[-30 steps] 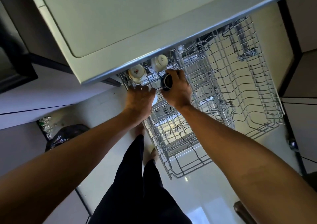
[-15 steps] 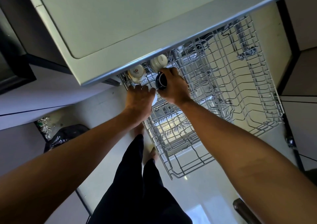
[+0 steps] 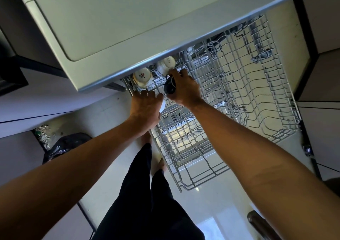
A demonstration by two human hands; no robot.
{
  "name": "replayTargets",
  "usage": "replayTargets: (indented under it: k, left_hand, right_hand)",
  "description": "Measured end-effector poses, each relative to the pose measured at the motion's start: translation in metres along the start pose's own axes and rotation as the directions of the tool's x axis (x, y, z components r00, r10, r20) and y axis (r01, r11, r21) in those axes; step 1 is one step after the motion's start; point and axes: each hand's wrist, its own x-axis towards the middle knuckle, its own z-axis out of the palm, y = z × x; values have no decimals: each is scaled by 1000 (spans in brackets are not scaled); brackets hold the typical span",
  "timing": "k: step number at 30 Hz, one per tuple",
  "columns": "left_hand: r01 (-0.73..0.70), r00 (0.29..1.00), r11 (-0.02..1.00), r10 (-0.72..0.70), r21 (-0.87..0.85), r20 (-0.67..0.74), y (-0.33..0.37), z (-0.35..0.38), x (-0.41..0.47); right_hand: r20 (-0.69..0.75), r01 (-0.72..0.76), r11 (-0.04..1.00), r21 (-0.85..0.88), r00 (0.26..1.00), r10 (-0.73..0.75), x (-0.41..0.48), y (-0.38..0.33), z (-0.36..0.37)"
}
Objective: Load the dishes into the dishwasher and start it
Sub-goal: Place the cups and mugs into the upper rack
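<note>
Right grip (image 3: 185,89) clasps a black cup (image 3: 170,87) over the rack (image 3: 239,78); left grip (image 3: 145,107) holds a white cup (image 3: 162,103).

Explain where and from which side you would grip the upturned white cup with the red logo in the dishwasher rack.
Probably grip the red-logo cup round its side wall, coming from above on the near side: it sits mouth-down with the base up, no handle shows, and the counter edge overhangs behind it.

dim, bluish | glare on floor (image 3: 206,227) | wide-angle edge distortion | sharp
</note>
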Motion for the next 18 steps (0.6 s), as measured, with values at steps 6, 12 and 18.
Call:
replayTargets:
  k: [6,12,18]
  left_hand:
    - [2,1000,1000,-3,25,2,1,0,0]
    - [1,1000,1000,-1,13,-8,1,0,-1]
    - [-50,996,998,46,-43,-78,-2,-8,-9]
  right_hand:
    - [-19,-20,999,44,1000,20,-8,5,-1]
    - [-75,-98,990,104,992,106,-23,7,-13]
    - [-71,-380,803,459,885,460,-35,15,-34]
